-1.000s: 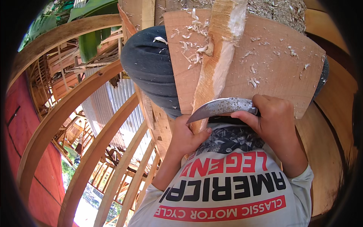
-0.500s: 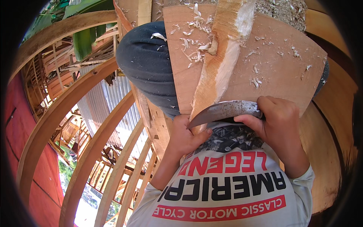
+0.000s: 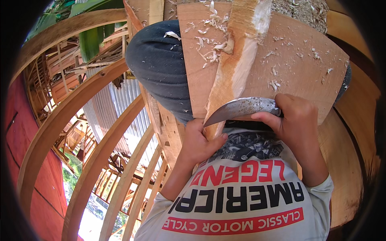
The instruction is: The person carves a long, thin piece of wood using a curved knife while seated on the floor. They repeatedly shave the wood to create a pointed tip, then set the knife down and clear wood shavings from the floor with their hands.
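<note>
My right hand (image 3: 295, 120) is closed round the handle end of a curved, rust-flecked knife (image 3: 241, 107). Its blade lies across the near part of a long rough strip of wood (image 3: 237, 68), tip pointing left. The strip has pale shaved patches and orange-brown bark-like edges. Around the near end of this strip my left hand (image 3: 203, 142) is closed, its thumb on the near side, close to the blade's tip. Underneath the strip a flat brown board (image 3: 293, 72) rests across my lap; the knife's handle is mostly hidden in my fist.
Curled shavings (image 3: 207, 40) lie scattered over the board, and a heap of them (image 3: 305, 14) sits at the far right. On the left stand curved timber ribs (image 3: 100, 160) with corrugated metal sheets (image 3: 124, 108) beyond. Curved planking (image 3: 341, 160) rises at the right.
The knife and my right hand have shifted slightly away from my body, the blade a little farther up the strip. My left hand keeps its grip, and the view has moved slightly.
</note>
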`<state>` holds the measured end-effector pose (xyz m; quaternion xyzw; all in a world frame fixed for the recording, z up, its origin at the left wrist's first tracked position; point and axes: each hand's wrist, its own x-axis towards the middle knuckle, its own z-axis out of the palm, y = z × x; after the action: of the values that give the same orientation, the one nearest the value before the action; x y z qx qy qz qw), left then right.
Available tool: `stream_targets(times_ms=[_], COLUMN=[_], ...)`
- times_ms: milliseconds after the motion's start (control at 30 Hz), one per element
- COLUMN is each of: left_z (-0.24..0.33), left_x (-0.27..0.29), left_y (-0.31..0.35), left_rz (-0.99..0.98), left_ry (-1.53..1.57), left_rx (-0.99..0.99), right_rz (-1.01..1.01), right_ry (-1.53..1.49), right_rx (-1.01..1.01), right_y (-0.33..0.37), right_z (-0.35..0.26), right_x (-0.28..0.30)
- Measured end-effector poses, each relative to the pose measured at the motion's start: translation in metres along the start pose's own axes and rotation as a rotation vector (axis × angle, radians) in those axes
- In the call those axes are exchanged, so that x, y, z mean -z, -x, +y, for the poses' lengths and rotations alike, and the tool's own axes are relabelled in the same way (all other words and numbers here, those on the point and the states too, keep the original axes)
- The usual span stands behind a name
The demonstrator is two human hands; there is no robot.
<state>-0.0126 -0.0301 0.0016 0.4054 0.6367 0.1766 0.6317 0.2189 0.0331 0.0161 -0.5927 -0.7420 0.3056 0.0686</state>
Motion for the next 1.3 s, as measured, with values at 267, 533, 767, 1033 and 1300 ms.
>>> stream_targets(times_ms=[267,533,767,1033,1300], left_z=[-0.001,-0.002,-0.017,-0.030,-0.056], left_x=[-0.003,-0.008,-0.003,0.003,0.015], left_y=[-0.001,-0.002,-0.008,-0.003,0.006], left_rz=[0.014,0.002,-0.045,-0.072,-0.150], left_ry=[-0.026,-0.044,-0.063,0.045,0.228], left_rx=[0.006,0.115,0.165,0.128,0.216], right_rz=[0.045,0.155,0.217,-0.032,-0.050], right_ry=[0.066,0.207,0.308,-0.057,-0.016], right_rx=[0.037,0.002,-0.102,-0.030,0.022], right_y=[-0.009,-0.029,-0.042,-0.009,-0.017], right_z=[0.010,0.033,0.043,0.006,0.003], right_x=[0.002,0.011,0.027,0.003,0.003])
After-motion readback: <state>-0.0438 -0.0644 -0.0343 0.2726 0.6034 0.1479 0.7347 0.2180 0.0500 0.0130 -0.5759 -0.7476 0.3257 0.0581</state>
